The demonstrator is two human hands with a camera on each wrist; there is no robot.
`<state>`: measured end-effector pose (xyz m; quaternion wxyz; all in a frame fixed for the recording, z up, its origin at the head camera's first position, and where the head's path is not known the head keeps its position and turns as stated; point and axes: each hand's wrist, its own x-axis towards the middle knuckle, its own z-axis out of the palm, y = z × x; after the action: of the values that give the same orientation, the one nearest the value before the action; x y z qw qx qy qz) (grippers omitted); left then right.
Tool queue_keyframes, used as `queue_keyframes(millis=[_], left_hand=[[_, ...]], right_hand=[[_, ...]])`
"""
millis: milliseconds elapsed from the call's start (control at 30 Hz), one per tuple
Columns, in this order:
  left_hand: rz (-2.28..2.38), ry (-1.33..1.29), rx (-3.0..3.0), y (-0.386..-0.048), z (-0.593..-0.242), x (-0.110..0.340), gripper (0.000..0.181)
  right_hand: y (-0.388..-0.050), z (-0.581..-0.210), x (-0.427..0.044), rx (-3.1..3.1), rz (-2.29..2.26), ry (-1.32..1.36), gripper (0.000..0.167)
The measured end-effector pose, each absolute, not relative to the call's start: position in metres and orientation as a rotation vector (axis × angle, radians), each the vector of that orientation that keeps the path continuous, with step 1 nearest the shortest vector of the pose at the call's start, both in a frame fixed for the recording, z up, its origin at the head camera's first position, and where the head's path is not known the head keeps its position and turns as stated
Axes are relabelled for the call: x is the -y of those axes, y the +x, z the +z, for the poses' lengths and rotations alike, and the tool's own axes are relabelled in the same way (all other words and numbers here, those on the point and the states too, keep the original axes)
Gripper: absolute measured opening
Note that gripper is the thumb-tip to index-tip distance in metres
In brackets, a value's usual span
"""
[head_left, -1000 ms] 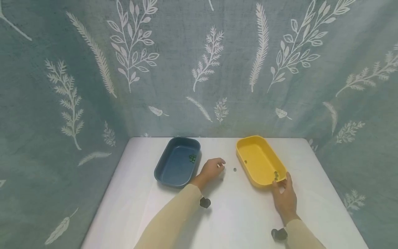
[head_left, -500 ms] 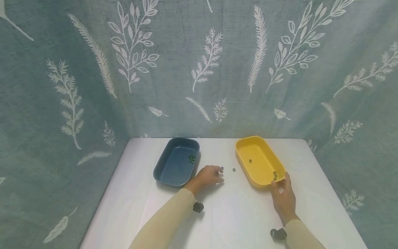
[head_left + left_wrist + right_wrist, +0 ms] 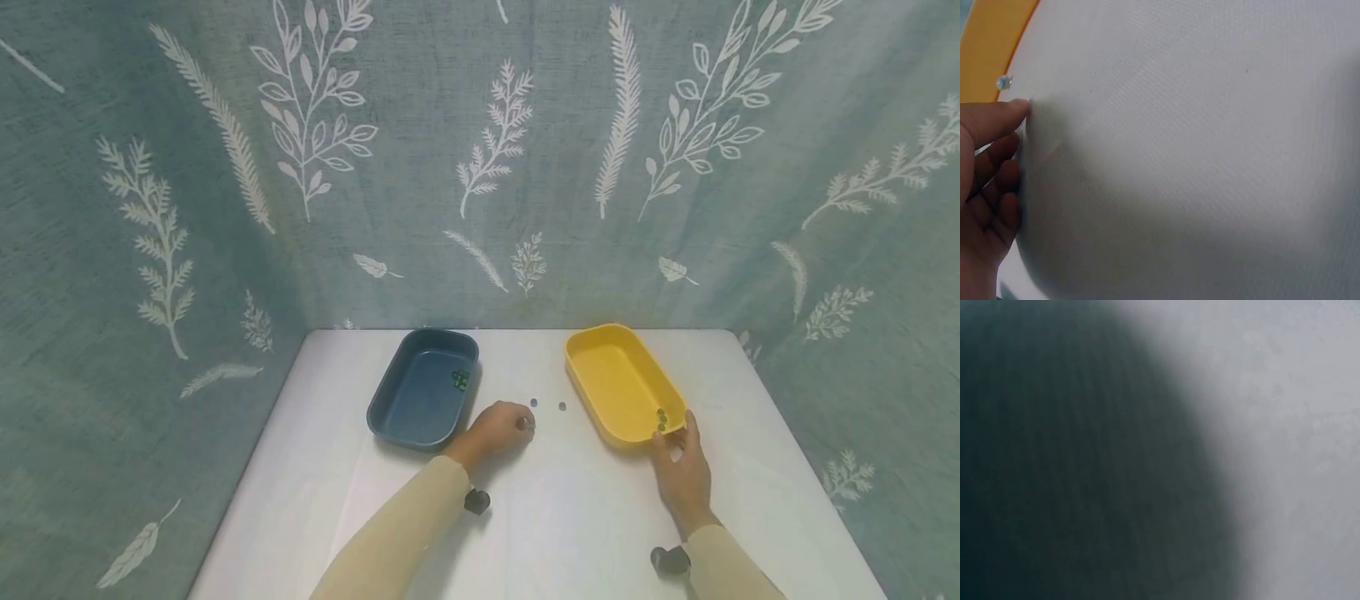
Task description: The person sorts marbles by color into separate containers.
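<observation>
In the head view my left hand (image 3: 501, 427) is low over the white table, right of the blue tray, its fingers curled toward the thumb. A small greyish spot, seemingly a marble (image 3: 529, 423), shows between the fingertips. The left wrist view shows the thumb (image 3: 1013, 112) stretched out; what it pinches is hidden there. Two small marbles lie on the table beyond this hand, a bluish one (image 3: 533, 402) and a greyish one (image 3: 562, 406). My right hand (image 3: 684, 475) grips the near right corner of the yellow tray (image 3: 611, 375), thumb and fingers at its rim. Several greenish marbles (image 3: 662, 420) sit in that corner.
The blue tray (image 3: 416, 392) stands at the back left with several dark green marbles (image 3: 461, 380) by its right wall. A leaf-patterned cloth (image 3: 420, 167) encloses the back and sides of the table (image 3: 555, 517). The right wrist view is dark and blurred.
My left hand was spread near the bluish marble; now its fingers have closed just nearer than it. A marble moved right inside the yellow tray, then dropped from view there. My right hand stayed put.
</observation>
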<state>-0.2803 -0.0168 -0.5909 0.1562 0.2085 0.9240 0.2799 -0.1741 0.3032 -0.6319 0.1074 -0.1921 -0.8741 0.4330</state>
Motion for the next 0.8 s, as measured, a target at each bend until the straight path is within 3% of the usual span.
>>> queue_keyframes(millis=[800], left_hand=[[0.999,0.570,-2.634,-0.287,-0.605,0.008,0.014]], right_hand=[[-0.175,-0.629,-0.303,2.590,1.254,-0.573,0.080]])
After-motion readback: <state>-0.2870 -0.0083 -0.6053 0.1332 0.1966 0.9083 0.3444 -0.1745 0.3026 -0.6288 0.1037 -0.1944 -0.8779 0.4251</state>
